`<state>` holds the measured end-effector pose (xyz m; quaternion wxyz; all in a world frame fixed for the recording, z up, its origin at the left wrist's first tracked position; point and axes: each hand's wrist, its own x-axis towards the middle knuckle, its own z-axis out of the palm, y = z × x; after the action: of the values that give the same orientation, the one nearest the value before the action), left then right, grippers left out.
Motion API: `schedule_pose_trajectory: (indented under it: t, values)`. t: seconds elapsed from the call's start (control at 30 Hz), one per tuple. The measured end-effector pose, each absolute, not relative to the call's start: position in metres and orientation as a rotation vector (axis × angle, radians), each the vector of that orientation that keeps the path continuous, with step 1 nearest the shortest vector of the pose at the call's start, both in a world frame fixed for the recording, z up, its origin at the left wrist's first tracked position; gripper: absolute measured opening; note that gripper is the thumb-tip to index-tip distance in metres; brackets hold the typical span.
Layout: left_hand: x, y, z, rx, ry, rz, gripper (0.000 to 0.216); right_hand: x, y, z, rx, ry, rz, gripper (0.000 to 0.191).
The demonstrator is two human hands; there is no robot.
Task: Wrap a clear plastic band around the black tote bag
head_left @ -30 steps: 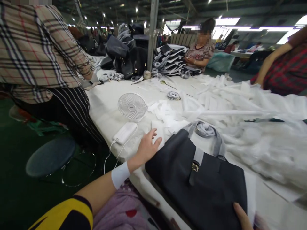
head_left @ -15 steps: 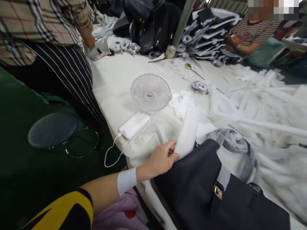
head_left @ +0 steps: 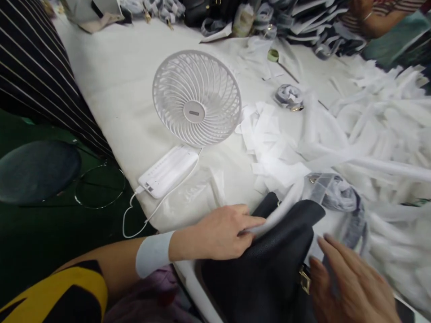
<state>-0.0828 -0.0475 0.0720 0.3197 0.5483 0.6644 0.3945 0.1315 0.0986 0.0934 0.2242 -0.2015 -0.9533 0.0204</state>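
White cloth covers the worktop. At its near edge the left hand pinches a white strip against the top of the black bag; the right hand rests spread and unclenched on the bag's front beside the brass clasp. Beyond the bag stand a fan and power bank; a pull on the bag could snag the cable or scatter loose strips.

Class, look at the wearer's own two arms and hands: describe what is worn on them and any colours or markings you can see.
The left hand is bare, with a plain white band around the wrist. Higher up, the arm wears a short sleeve in yellow with black shapes. The right hand is bare too, with no ring or glove visible; its wrist and sleeve are out of frame.
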Motion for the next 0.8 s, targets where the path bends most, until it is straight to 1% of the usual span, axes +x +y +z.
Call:
schedule_pose_trajectory:
  t: [0.07, 0.13, 0.2, 0.37, 0.53, 0.67, 0.73, 0.8]
  values:
    - [-0.084, -0.046, 0.072, 1.472, 1.698, 1.015, 0.036, 0.095, 0.103, 0.083, -0.27, -2.717, 0.031, 0.036]
    - [-0.086, -0.044, 0.071, 1.484, 1.675, 0.988, 0.033, 0.074, 0.105, 0.072, -0.129, -2.733, 0.097, 0.034]
    - [-0.088, -0.041, 0.069, 1.5, 1.663, 0.949, 0.032, 0.067, 0.105, 0.063, -0.163, -2.682, 0.134, 0.036]
    - [-0.088, -0.036, 0.058, 1.562, 1.61, 0.972, 0.035, 0.073, 0.103, 0.061, -0.261, -2.626, 0.047, 0.043]
    - [-0.091, -0.028, 0.051, 1.525, 1.485, 1.048, 0.029, 0.063, 0.099, 0.06, -0.336, -2.612, 0.257, 0.033]
    - [-0.111, -0.03, 0.061, 1.294, 1.478, 1.109, 0.029, 0.054, 0.098, 0.057, -0.349, -2.608, 0.366, 0.028]
    - [-0.123, -0.036, 0.067, 1.298, 1.508, 1.03, 0.032, 0.05, 0.099, 0.056, -0.318, -2.636, 0.397, 0.027]
    - [-0.131, -0.045, 0.069, 1.458, 1.48, 0.853, 0.035, 0.047, 0.1, 0.057, -0.296, -2.671, 0.423, 0.026]
